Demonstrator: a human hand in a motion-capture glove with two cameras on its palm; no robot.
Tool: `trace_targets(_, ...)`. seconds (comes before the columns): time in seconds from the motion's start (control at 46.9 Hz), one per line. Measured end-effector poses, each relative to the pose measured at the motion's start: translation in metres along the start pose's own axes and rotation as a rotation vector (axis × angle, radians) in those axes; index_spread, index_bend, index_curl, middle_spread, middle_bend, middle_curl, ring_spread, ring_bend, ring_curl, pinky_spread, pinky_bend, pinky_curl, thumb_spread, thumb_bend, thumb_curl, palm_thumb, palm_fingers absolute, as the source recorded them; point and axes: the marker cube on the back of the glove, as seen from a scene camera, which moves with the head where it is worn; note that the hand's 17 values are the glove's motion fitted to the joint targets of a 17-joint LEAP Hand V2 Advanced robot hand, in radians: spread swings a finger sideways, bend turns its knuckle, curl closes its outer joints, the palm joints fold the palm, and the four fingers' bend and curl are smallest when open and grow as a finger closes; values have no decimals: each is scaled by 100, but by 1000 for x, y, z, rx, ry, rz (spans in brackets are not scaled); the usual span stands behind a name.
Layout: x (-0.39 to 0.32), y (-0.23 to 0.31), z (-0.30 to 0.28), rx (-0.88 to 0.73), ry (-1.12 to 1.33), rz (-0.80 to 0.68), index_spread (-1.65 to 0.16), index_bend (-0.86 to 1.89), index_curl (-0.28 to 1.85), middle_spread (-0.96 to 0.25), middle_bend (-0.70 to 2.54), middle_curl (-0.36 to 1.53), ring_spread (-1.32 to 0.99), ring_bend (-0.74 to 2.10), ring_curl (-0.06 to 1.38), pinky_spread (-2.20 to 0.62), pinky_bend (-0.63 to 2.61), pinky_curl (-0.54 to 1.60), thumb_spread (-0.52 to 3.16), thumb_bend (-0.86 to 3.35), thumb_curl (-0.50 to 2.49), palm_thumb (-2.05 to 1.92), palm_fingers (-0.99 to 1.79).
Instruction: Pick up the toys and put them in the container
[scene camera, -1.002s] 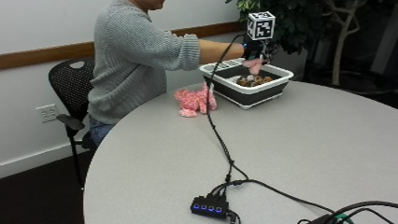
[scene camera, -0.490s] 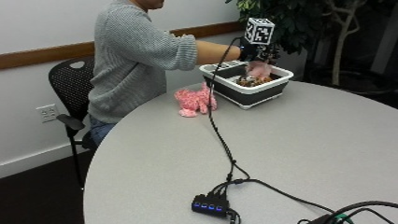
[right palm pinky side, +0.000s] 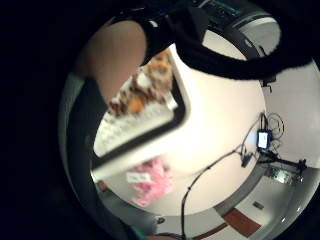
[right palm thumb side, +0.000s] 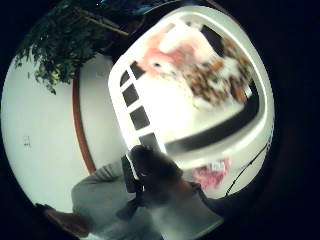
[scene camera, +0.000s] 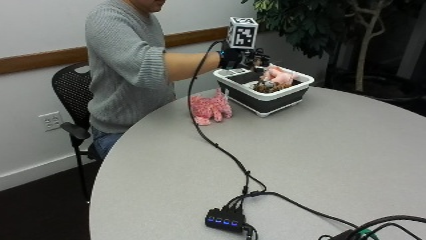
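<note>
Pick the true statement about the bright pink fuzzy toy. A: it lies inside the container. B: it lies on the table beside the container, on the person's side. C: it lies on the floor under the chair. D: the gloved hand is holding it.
B: in the outside view the pink fuzzy toy lies on the table just outside the container, while the gloved right hand is above the container's rim.

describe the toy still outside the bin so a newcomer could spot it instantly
On the round grey table, find the white-rimmed black container near the far edge. The pink fuzzy toy lies on the tabletop beside it, toward the person; the other toys are inside the container.
</note>
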Motion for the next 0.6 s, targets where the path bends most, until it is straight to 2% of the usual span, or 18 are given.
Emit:
trace_targets(0.043,21,22,5,-6,39,71,-31,11,20,-12,13,31,-4,24,26,7,91,33,102,-8,31,-10,-22)
trace_targets(0.128,36,63,17,-16,-44,29,-32,12,20,-12,13,30,-3,24,27,7,90,33,103,-8,29,-10,-20)
trace_targets(0.192,44,82,24,-25,-50,51,-32,12,20,-12,13,29,-3,23,27,8,89,32,103,-8,28,-10,-18)
trace_targets(0.405,33,111,56,-26,-63,81,-33,13,21,-12,14,27,-3,22,28,8,86,32,105,-7,25,-9,-16)
trace_targets(0.49,18,124,91,-59,-36,59,-33,14,21,-12,14,27,-3,21,29,8,86,32,106,-7,25,-8,-15)
trace_targets(0.597,6,129,145,-139,-7,123,-33,14,22,-12,13,26,-3,20,29,8,88,33,108,-6,24,-7,-13)
